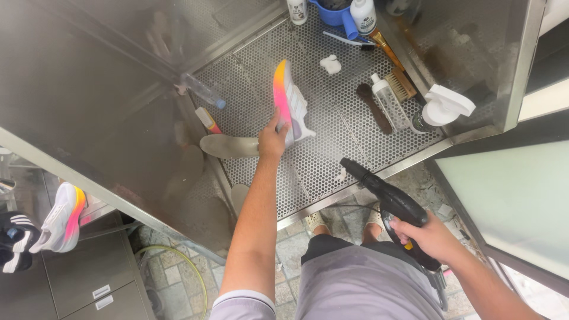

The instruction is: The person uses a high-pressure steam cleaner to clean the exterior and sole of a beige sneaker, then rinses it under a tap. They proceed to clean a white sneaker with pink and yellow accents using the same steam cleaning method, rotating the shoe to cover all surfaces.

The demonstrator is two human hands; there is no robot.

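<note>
While my right hand [431, 238] stays out of it, clamped on the black spray gun [388, 198] near right, nozzle aimed far-left at the shoe [289, 104], my left hand [272, 137] reaches far, pinching that shoe's heel; its long axis runs away, sole leftward, on the perforated tray [332, 148].

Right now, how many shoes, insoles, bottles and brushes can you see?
Shoes: 3, one in left hand at
Insoles: 2
Bottles: 4
Brushes: 3
Total: 12
</note>
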